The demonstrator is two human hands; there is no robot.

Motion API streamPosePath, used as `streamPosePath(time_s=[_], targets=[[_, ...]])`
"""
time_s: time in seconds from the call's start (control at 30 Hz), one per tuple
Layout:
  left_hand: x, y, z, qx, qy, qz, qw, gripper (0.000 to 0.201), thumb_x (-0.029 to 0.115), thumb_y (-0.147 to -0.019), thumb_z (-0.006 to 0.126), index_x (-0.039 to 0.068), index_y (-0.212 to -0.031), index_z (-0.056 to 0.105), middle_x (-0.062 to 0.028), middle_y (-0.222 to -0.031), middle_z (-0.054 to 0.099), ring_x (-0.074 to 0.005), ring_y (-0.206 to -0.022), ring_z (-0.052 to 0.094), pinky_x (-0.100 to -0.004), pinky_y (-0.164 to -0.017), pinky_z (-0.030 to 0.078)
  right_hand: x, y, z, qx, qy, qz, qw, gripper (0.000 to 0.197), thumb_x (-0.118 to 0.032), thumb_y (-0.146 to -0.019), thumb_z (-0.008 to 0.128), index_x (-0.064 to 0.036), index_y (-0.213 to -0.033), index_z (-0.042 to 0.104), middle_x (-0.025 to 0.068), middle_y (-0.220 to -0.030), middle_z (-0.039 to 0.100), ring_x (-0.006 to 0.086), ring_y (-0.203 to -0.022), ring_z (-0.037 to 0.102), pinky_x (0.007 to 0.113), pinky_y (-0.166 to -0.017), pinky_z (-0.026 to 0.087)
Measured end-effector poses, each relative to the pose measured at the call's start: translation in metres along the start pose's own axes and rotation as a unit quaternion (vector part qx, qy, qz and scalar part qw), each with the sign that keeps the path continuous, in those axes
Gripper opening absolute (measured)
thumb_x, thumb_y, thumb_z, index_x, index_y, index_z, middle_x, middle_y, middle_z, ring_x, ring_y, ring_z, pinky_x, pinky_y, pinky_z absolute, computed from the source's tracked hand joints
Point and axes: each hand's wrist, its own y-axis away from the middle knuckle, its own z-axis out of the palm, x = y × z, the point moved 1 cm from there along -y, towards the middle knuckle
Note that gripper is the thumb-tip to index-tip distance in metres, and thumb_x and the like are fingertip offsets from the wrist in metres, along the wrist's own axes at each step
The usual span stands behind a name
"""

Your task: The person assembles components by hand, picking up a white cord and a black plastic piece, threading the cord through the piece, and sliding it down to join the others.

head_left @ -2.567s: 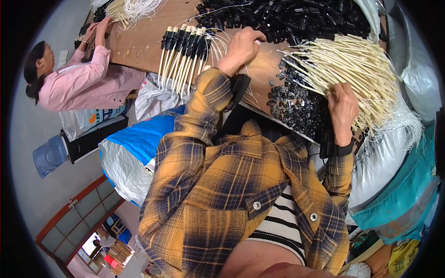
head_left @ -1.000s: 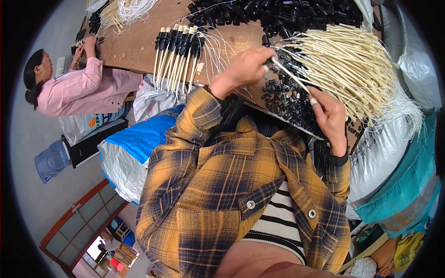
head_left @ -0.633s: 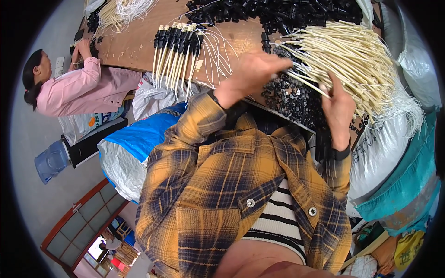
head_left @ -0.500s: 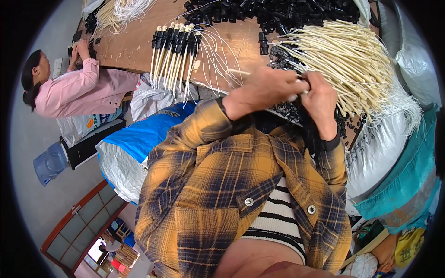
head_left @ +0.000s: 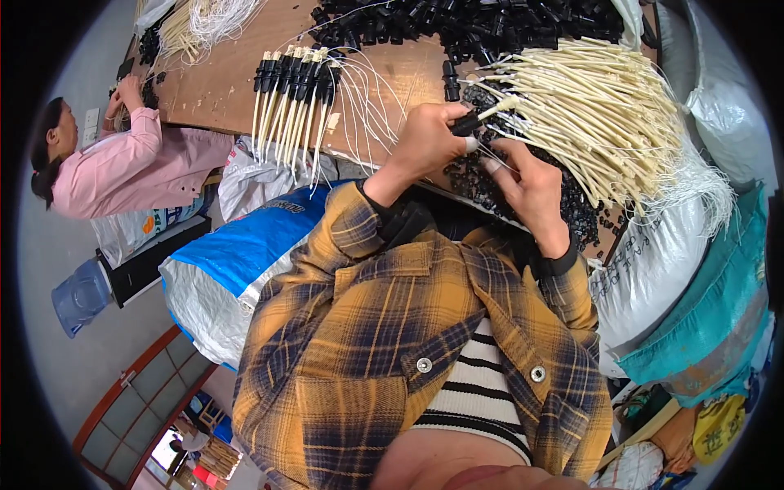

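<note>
head view, black fitting (head_left: 466, 125) gripped in left hand (head_left: 429, 140), right hand (head_left: 532, 183) just beside, pinching white cord (head_left: 491, 152)

Upper centre, the left hand (head_left: 431, 140) hides part of the black fitting (head_left: 465, 125) from me; the top edge crops the black heap (head_left: 482, 23). Lower left, a distant person (head_left: 194, 441) is too small to read.

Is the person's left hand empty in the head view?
No, the left hand grips a black cylindrical plastic fitting.
</note>
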Motion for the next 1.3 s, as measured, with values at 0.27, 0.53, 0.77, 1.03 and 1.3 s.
streamPosePath(time_s=[0.27, 0.53, 0.77, 1.03, 1.3], targets=[[-0.009, 0.0, -0.004, 0.045, -0.251, 0.212, 0.943, 0.034, -0.003, -0.07, 0.051, 0.003, -0.101, 0.063, -0.0152, -0.089, 0.064, -0.0352, -0.089, 0.061, -0.042, -0.075, 0.048, 0.01, -0.003, -0.003, 0.078, 0.061, -0.027, 0.995, 0.015, -0.011, -0.08, 0.067, -0.0077, -0.094, 0.071, 0.0124, -0.073, 0.067, 0.0262, -0.06, 0.064, 0.032, -0.055, 0.05], [0.006, 0.006, 0.006, -0.002, -0.273, 0.173, 0.946, 0.036, -0.005, -0.071, 0.053, 0.007, -0.103, 0.063, -0.0135, -0.094, 0.064, -0.0343, -0.09, 0.061, -0.0421, -0.074, 0.049, 0.015, -0.001, 0.003, 0.029, 0.053, -0.036, 0.998, 0.013, -0.01, -0.08, 0.068, -0.008, -0.092, 0.07, 0.0122, -0.074, 0.066, 0.0263, -0.06, 0.064, 0.032, -0.055, 0.05], [0.01, 0.002, 0.008, -0.135, -0.212, 0.118, 0.961, 0.041, -0.002, -0.073, 0.058, 0.009, -0.112, 0.059, -0.0141, -0.095, 0.066, -0.0343, -0.092, 0.062, -0.0402, -0.076, 0.048, 0.01, -0.001, 0.002, -0.014, -0.058, -0.018, 0.998, 0.016, -0.006, -0.085, 0.06, -0.0028, -0.1, 0.064, 0.0179, -0.078, 0.065, 0.0326, -0.067, 0.064, 0.035, -0.059, 0.05], [0.009, -0.001, -0.002, -0.018, -0.085, 0.235, 0.968, 0.017, 0.002, -0.07, 0.067, 0.006, -0.087, 0.064, -0.007, -0.082, 0.064, -0.0239, -0.079, 0.061, -0.0314, -0.07, 0.049, 0.01, 0.001, 0.002, -0.037, 0.0, -0.012, 0.999, 0.018, -0.011, -0.087, 0.062, -0.0054, -0.104, 0.062, 0.0161, -0.083, 0.065, 0.0338, -0.069, 0.064, 0.035, -0.06, 0.05], [-0.03, -0.003, -0.016, 0.1, -0.257, 0.222, 0.935, 0.023, 0.002, -0.075, 0.068, 0.009, -0.097, 0.066, -0.007, -0.086, 0.067, -0.0212, -0.079, 0.066, -0.0318, -0.068, 0.053, 0.022, 0.014, 0.01, -0.037, -0.061, 0.061, 0.996, 0.015, -0.011, -0.088, 0.062, -0.0035, -0.099, 0.069, 0.0112, -0.077, 0.067, 0.0178, -0.063, 0.062, 0.027, -0.06, 0.048]])
